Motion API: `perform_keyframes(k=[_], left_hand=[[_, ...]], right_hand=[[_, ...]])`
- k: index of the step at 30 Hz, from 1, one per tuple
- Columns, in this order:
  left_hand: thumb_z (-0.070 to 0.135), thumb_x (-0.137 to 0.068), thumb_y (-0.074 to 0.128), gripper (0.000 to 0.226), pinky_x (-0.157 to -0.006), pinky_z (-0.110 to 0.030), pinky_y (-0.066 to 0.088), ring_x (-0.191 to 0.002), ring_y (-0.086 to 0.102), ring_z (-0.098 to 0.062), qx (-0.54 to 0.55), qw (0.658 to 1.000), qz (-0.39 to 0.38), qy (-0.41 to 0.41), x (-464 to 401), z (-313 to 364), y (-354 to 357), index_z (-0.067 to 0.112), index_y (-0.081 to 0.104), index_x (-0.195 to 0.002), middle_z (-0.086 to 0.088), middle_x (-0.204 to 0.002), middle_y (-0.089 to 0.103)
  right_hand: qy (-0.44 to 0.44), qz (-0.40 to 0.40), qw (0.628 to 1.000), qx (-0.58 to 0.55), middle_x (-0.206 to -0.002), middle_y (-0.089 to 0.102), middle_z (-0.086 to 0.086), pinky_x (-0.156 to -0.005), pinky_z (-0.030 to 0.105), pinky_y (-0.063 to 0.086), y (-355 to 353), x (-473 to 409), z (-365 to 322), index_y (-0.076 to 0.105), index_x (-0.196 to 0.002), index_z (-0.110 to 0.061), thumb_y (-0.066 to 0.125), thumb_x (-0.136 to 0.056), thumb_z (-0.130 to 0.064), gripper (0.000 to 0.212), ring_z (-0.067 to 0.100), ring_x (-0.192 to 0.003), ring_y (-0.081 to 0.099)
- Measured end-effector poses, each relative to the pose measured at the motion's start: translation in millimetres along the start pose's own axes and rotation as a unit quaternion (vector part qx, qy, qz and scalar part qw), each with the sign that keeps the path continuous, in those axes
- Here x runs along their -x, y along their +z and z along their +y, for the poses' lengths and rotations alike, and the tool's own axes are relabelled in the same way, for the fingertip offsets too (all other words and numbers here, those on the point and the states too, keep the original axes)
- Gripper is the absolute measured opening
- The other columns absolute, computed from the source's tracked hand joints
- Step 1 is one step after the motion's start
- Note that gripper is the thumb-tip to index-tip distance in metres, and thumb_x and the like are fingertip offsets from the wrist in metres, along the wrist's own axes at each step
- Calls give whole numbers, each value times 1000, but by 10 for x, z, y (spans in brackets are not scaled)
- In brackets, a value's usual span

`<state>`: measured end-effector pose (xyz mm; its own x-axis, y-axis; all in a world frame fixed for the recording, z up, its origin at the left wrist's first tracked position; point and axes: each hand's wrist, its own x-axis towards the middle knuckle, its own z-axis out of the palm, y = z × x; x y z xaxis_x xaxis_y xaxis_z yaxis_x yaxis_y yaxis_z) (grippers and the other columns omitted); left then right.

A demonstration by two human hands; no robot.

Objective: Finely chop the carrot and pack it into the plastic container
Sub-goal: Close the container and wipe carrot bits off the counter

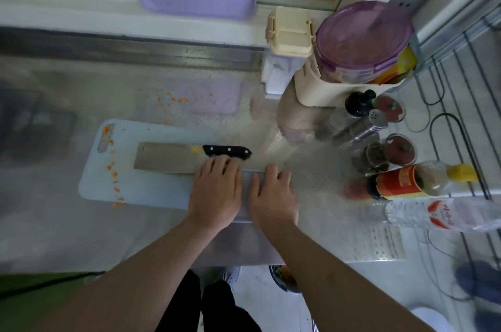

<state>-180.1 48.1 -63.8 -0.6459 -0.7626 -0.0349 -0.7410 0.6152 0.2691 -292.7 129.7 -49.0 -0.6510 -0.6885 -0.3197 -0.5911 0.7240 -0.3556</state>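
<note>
Carrot bits [113,169] are all I can find of the task's vegetable: small orange crumbs strewn along the left end of the pale blue cutting board [151,190], with a second scatter [173,100] on the table [54,223] beyond it. I see no whole carrot and no heap of chopped pieces. A round container with a purple lid [363,39] stands at the far right, but I cannot tell whether it is the one meant for packing.

The cleaver [168,159] lies flat on the board, black handle [227,152] pointing right. My left hand [217,190] rests on the board just below that handle, fingers [219,166] straight and close together, gripping nothing. My right hand [272,193] lies flat beside it at the board's right edge, fingers relaxed and slightly spread, holding nothing.

I judge the crumbs light, firm, a little damp and inclined to roll; pinching them singly would be slow, so sweeping them together with the flat blade suits better. The cleaver looks heavy and stiff, best taken by the handle, away from the edge. The board is thin and probably slides on the smooth metal table.
</note>
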Motion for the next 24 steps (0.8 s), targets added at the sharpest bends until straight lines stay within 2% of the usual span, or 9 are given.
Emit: perform_keyframes(k=[2, 5, 7, 9, 13, 18, 20, 21, 24], left_hand=[[33, -109, 40, 36, -97, -42, 45, -119, 56, -26, 5, 999, 30, 36, 91, 40, -20, 16, 62, -132, -3, -131, 61], [45, -102, 48, 55, -107, -45, 41, -127, 54, -26, -11, 998, -17, 58, 149, 23, 33, 13, 55, -145, -4, -141, 58], [53, -93, 47, 67, -104, -46, 43, -122, 56, -28, -16, 998, -14, 56, 140, 10, 89, 11, 56, -144, -5, -136, 59], [49, -94, 45, 62, -99, -46, 45, -117, 58, -29, -7, 999, 11, 52, 114, 4, 109, 11, 59, -141, -5, -131, 61], [41, -99, 50, 44, -93, -44, 45, -112, 59, -26, 14, 997, 49, 52, 153, 14, 120, 16, 62, -133, -1, -125, 64], [41, -104, 43, 43, -95, -41, 48, -119, 55, -21, 62, 997, 26, 40, 95, -10, 59, 21, 57, -140, 5, -132, 61], [44, -101, 41, 53, -108, -38, 43, -132, 47, -18, 120, 992, -13, 29, 84, -18, -20, 23, 49, -150, 8, -144, 53], [47, -98, 43, 60, -116, -36, 36, -138, 39, -15, 166, 985, -40, 17, 76, -37, -82, 25, 44, -154, 10, -149, 47], [62, -85, 64, 93, -127, -34, 18, -149, 15, -8, 266, 955, -132, 6, 67, -181, -284, 27, 26, -162, 14, -158, 23]], right_hand=[[-20, 2, 1000, 3, -118, 45, 6, -82, 44, 53, -70, -5, -1, 39, -121, -26, 34, -102, -46, 28, 30, -105, 53], [-114, 31, 992, 48, -123, 46, 1, -91, 40, 47, -45, -22, 4, 46, -130, -26, 35, -99, -38, 35, 24, -109, 46], [-135, 57, 987, 59, -116, 51, 0, -89, 39, 46, 50, -36, 25, 54, -118, -23, 32, -99, -36, 32, 24, -102, 47], [-124, 85, 987, 52, -107, 54, 0, -84, 40, 45, 136, -68, 36, 56, -107, -21, 32, -98, -34, 28, 25, -95, 46], [-129, 82, 987, 53, -105, 53, -3, -84, 37, 43, 138, -58, 79, 54, -105, -22, 33, -97, -34, 25, 23, -94, 44], [-189, 30, 980, 57, -126, 52, -3, -98, 35, 36, 98, -166, 87, 61, -122, -17, 35, -96, -33, 40, 20, -113, 42], [-183, 8, 982, -44, -142, 40, -3, -110, 34, 32, -71, -131, 139, 46, -144, -16, 41, -90, -41, 59, 18, -127, 35], [-188, -42, 978, -75, -151, 30, -5, -117, 35, 26, -165, -99, 193, 33, -153, -19, 46, -88, -47, 72, 16, -136, 28], [-256, -141, 956, 6, -164, 5, -10, -126, 40, 10, -348, -58, 311, 3, -162, -22, 66, -79, -65, 112, 14, -153, 4]])
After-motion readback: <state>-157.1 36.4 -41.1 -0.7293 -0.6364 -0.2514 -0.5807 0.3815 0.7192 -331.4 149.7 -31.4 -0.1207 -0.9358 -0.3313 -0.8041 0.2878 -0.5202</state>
